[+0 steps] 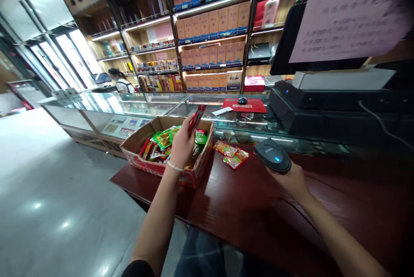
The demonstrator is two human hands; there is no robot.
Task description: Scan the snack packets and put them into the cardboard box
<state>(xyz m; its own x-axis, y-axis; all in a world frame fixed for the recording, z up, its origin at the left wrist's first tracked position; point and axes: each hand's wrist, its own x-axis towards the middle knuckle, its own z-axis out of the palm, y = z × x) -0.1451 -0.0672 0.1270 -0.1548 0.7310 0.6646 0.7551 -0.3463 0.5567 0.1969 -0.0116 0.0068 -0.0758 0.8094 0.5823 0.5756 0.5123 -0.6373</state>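
Observation:
My left hand [183,144] is raised over the right part of a cardboard box [202,162], closed on a red snack packet [196,118] seen nearly edge-on. Inside the box lies a heap of small snack packets [163,139] in green, red and brown wrappers. My right hand [293,177] grips a black barcode scanner [273,155] with a blue light glowing on its top. Between the box and the scanner, two red-edged snack packets [236,158] rest partly overlapping on the dark red table [233,195].
Behind the table runs a glass display counter [155,106], with a red mouse pad [255,105] and a black mouse [242,101]. A monitor bearing a pink paper sign [343,26] stands at right on dark equipment. Shelves of boxes [213,22] line the wall. A person [123,82] is far left.

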